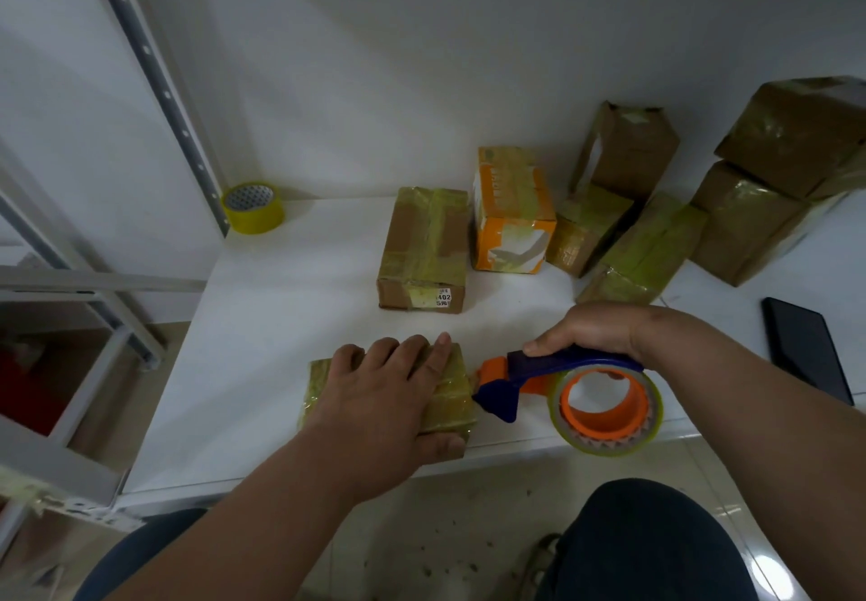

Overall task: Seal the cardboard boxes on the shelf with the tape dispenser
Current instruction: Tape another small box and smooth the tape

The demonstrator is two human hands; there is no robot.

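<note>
A small box [450, 394] is being pressed flat against the front edge of the shelf [262, 343] by the left hand [379, 394], fingers [438, 357] extended. The tape dispenser [576, 394] is being gripped by the curled right hand [590, 331]. Its blade end is being held against the box's right side, so the box lies directly left of it.

Box top [450, 389] mostly under left hand [384, 394]; stacked boxes [796, 132] cut off at right edge

dim, soft focus, perhaps wide-angle edge bending
</note>
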